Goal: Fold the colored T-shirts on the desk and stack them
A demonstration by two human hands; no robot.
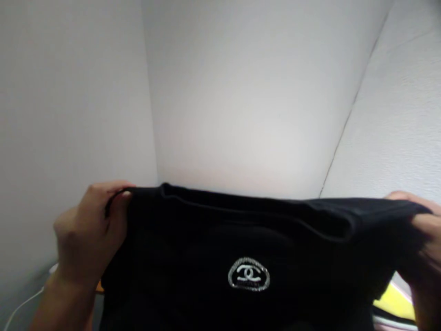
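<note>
A black T-shirt (193,257) hangs stretched wide across the lower half of the head view. Its neckline runs along the top edge, and a whitish, sparkly oval emblem sits on the chest. My left hand (91,225) pinches the shirt at its left shoulder, thumb against curled fingers. At the right edge of the view, my right hand (429,225) grips the other shoulder; part of this hand is cut off by the frame. The bottom of the shirt lies out of view.
Behind the shirt stands a pale wall (234,101) that meets another wall at the left. A dark crack or seam runs down the right side. Beneath my right hand shows something yellow (396,303). A white cable (24,303) curves at the lower left.
</note>
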